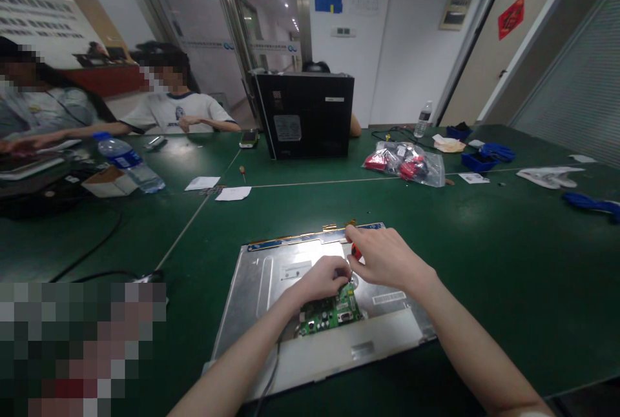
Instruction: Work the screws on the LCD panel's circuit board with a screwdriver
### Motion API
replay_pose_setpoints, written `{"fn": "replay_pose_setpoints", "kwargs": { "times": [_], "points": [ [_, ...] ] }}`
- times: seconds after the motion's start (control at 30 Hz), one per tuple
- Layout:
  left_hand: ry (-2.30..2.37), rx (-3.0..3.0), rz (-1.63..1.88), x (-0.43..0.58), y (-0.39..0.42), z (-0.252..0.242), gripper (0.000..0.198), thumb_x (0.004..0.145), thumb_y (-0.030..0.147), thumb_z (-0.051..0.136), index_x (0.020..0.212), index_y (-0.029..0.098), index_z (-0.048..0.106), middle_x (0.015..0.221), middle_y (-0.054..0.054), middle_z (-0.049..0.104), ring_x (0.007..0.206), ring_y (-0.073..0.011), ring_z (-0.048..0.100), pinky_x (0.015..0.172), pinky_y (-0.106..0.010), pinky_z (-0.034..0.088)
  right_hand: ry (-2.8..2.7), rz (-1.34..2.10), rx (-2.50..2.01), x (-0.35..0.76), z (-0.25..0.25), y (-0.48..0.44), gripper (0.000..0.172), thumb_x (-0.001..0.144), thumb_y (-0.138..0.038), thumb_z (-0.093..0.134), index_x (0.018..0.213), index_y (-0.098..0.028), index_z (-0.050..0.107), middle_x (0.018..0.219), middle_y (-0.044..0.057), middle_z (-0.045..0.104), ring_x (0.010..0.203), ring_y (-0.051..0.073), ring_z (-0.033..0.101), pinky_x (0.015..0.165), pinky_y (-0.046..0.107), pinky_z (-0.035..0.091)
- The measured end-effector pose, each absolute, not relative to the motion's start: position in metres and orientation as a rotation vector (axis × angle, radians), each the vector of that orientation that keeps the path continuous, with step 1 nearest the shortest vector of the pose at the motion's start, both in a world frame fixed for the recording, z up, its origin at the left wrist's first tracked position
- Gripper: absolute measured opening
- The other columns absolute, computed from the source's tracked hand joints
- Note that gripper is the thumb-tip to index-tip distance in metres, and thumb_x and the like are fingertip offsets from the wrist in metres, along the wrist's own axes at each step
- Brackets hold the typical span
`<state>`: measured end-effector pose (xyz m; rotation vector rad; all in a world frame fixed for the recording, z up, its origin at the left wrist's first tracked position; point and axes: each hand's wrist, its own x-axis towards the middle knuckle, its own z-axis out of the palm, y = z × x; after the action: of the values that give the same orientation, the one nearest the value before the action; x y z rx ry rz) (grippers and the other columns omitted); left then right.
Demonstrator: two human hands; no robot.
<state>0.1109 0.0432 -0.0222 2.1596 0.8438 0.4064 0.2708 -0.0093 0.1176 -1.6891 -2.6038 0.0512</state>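
A silver metal display panel [256, 288] lies flat on the green table, with a green circuit board [334, 317] on it and a blue strip [290, 241] along its far edge. My right hand [382, 252] is closed around a red and black screwdriver [356, 251], its tip pointing down near the board's upper edge. Beside that tip, my left hand [324, 278] rests over the board with its fingers bent together; what they pinch, if anything, is too small to name. A thin dark cable runs down from the panel's near side.
A black computer case [307, 117] stands upright at the back. A plastic bag of red items [407, 162], a large bottle [130, 162], paper slips [233, 193] and blue cables [591, 203] lie around the green table [484, 243]. Two people sit at left; another is partly behind the case.
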Motion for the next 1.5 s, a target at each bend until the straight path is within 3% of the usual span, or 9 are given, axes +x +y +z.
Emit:
{"fn": "replay_pose_setpoints", "kwargs": {
  "times": [0.13, 0.4, 0.57, 0.8, 1.03, 1.27, 1.5],
  "points": [
    [0.847, 2.165, 0.407, 0.1112, 0.0416, -0.0193, 0.016, 0.070, 0.004, 0.054, 0.074, 0.014, 0.066, 0.076, -0.002, 0.067, 0.068, -0.0143, 0.058, 0.066, -0.022, 0.043, -2.612, -0.025, -1.784, 0.2704, 0.1163, -0.0059, 0.027, 0.093, -0.046, 0.042, 0.096, -0.021, 0.051, 0.080, 0.005, 0.069, 0.071, 0.022, 0.065, 0.054, 0.027, 0.033],
    [0.863, 2.159, 0.423, 0.1106, 0.0416, -0.0200, 0.012, 0.071, 0.007, 0.056, 0.074, 0.014, 0.065, 0.077, -0.002, 0.068, 0.072, -0.0164, 0.059, 0.068, -0.023, 0.044, -2.633, 0.047, -1.704, 0.2684, 0.1198, -0.0089, 0.016, 0.089, -0.029, 0.044, 0.102, -0.019, 0.048, 0.090, 0.007, 0.069, 0.072, 0.019, 0.065, 0.054, 0.027, 0.033],
    [0.833, 2.158, 0.414, 0.1111, 0.0426, -0.0223, 0.017, 0.070, 0.004, 0.054, 0.076, 0.014, 0.066, 0.077, -0.002, 0.067, 0.070, -0.0154, 0.059, 0.068, -0.023, 0.044, -2.639, 0.033, -1.765, 0.2691, 0.1171, -0.0069, 0.025, 0.092, -0.043, 0.044, 0.102, -0.021, 0.050, 0.083, 0.006, 0.069, 0.073, 0.021, 0.065, 0.055, 0.027, 0.034],
    [0.842, 2.167, 0.413, 0.1112, 0.0437, -0.0220, 0.013, 0.068, 0.005, 0.054, 0.070, 0.014, 0.064, 0.070, 0.000, 0.064, 0.067, -0.0149, 0.056, 0.064, -0.022, 0.042, -2.630, 0.057, -1.622, 0.2702, 0.1157, -0.0094, 0.020, 0.086, -0.029, 0.048, 0.103, -0.019, 0.050, 0.084, 0.005, 0.070, 0.069, 0.019, 0.064, 0.051, 0.027, 0.030],
    [0.802, 2.165, 0.421, 0.1102, 0.0445, -0.0248, 0.019, 0.069, 0.005, 0.053, 0.076, 0.015, 0.067, 0.077, -0.001, 0.067, 0.070, -0.0153, 0.058, 0.067, -0.022, 0.044, -2.638, 0.013, -1.726, 0.2699, 0.1172, -0.0076, 0.028, 0.091, -0.046, 0.045, 0.100, -0.020, 0.052, 0.081, 0.005, 0.069, 0.069, 0.020, 0.064, 0.054, 0.027, 0.033],
    [0.838, 2.172, 0.438, 0.1104, 0.0438, -0.0246, 0.012, 0.068, 0.006, 0.054, 0.070, 0.014, 0.063, 0.068, 0.000, 0.063, 0.066, -0.0148, 0.056, 0.063, -0.022, 0.041, -2.636, 0.063, -1.631, 0.2701, 0.1170, -0.0096, 0.016, 0.088, -0.030, 0.046, 0.100, -0.019, 0.050, 0.085, 0.004, 0.069, 0.067, 0.017, 0.062, 0.052, 0.027, 0.032],
    [0.821, 2.162, 0.432, 0.1104, 0.0431, -0.0232, 0.016, 0.070, 0.004, 0.053, 0.075, 0.014, 0.065, 0.076, -0.002, 0.066, 0.068, -0.0150, 0.058, 0.065, -0.022, 0.043, -2.623, 0.003, -1.775, 0.2682, 0.1177, -0.0069, 0.026, 0.093, -0.043, 0.041, 0.099, -0.020, 0.053, 0.081, 0.005, 0.069, 0.071, 0.022, 0.065, 0.054, 0.028, 0.033]
  ]
}}
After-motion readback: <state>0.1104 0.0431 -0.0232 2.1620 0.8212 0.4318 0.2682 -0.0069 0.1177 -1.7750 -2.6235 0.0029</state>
